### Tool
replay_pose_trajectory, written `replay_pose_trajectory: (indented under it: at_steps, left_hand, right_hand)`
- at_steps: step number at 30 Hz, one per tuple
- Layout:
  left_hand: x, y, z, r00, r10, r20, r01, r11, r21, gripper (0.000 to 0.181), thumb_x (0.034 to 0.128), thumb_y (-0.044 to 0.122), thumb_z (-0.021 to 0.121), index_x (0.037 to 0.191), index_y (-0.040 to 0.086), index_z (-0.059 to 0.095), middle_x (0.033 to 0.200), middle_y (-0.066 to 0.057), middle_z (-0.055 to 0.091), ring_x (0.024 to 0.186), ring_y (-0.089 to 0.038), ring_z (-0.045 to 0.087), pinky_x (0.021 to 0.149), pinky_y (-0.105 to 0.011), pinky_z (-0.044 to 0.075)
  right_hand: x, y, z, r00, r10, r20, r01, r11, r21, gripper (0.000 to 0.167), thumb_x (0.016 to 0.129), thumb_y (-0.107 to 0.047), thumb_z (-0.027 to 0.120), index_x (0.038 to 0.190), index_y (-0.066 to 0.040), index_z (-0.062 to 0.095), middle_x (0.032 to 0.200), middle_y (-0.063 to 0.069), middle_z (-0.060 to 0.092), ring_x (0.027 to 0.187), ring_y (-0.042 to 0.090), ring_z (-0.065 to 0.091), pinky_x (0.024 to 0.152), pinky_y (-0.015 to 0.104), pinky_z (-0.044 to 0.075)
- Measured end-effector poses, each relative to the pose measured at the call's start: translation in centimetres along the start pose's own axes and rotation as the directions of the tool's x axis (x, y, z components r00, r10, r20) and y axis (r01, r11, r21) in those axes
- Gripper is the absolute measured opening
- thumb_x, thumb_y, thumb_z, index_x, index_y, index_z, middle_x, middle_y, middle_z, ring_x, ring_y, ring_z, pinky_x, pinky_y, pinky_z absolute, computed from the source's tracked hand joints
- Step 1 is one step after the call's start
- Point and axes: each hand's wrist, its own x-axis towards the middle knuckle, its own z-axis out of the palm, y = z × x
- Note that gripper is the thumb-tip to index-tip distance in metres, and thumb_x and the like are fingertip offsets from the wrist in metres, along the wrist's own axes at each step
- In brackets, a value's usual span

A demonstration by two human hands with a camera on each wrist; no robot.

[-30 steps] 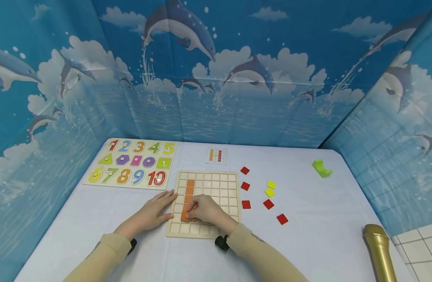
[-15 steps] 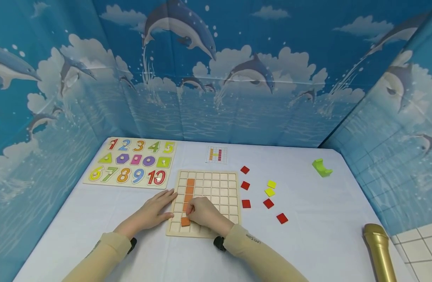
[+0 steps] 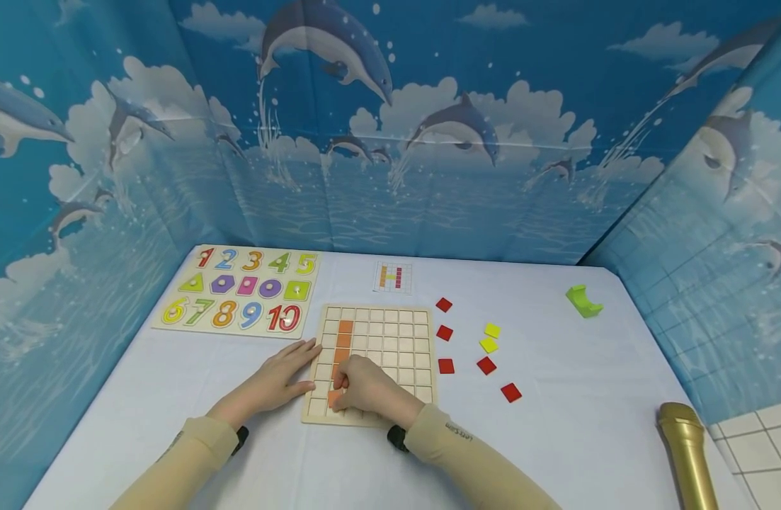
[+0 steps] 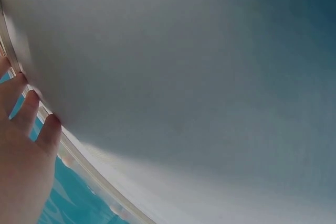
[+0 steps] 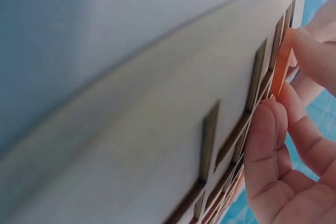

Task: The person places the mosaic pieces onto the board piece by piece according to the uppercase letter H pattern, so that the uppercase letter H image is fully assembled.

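Note:
A pale wooden grid board (image 3: 423, 347) lies on the white table, with a column of orange square tiles (image 3: 343, 341) near its left side. Thumb and index finger of my right hand (image 3: 374, 386) pinch the lowest orange tile (image 3: 333, 398) by its edges; in the right wrist view this tile (image 5: 284, 61) sits between the fingertips at the board surface. The right hand covers part of the column. My left hand (image 3: 269, 379) rests at the board's left edge with its fingers extended, and the left wrist view shows those fingertips against the board's side.
Red square tiles (image 3: 446, 366) and yellow ones (image 3: 488, 345) lie loose right of the board. Behind it is a small pattern card (image 3: 393, 277). A number and shape puzzle (image 3: 246, 286) stands back left, a green curved block (image 3: 583, 301) back right, a gold microphone (image 3: 686, 453) front right.
Half a second ago the right fingers were raised off the lowest orange tile, leaving it uncovered; now thumb and finger are on it. The left hand stays in place.

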Motion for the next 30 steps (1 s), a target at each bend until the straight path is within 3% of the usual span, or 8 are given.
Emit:
replay_pose_trajectory:
  at_steps: [12, 23, 30]
  left_hand:
    - [0.07, 0.07, 0.19, 1.0, -0.028, 0.009, 0.028, 1.0, 0.0, 0.067, 0.0934, 0.031, 0.067, 0.15, 0.006, 0.041, 0.159, -0.015, 0.034, 0.146, -0.041, 0.028, 0.115, -0.062, 0.029]
    - [0.05, -0.22, 0.23, 1.0, -0.012, 0.001, 0.012, 1.0, 0.013, 0.067, 0.0935, 0.03, 0.067, 0.15, 0.006, 0.04, 0.159, -0.015, 0.034, 0.146, -0.041, 0.029, 0.114, -0.063, 0.029]
    - [0.06, -0.13, 0.23, 1.0, -0.008, -0.004, 0.008, 1.0, 0.011, 0.066, 0.0938, 0.032, 0.066, 0.149, 0.006, 0.041, 0.158, -0.016, 0.035, 0.145, -0.042, 0.03, 0.114, -0.063, 0.03]
  right_hand:
    - [0.01, -0.2, 0.38, 0.996, -0.013, -0.089, 0.005, 0.996, -0.089, 0.02, 0.078, -0.017, 0.083, 0.082, -0.008, 0.065, 0.078, -0.003, 0.053, 0.064, 0.008, 0.045, 0.055, 0.019, 0.04]
    - [-0.16, -0.5, 0.48, 0.992, -0.032, -0.123, 0.013, 0.989, -0.149, 0.017, 0.08, -0.014, 0.081, 0.079, -0.009, 0.065, 0.08, -0.002, 0.053, 0.064, 0.008, 0.044, 0.056, 0.018, 0.04]
    - [-0.41, -0.41, 0.14, 0.992, -0.031, -0.123, 0.017, 0.993, -0.115, 0.01, 0.08, -0.012, 0.08, 0.08, -0.006, 0.071, 0.08, 0.0, 0.063, 0.066, 0.007, 0.05, 0.058, 0.018, 0.044]
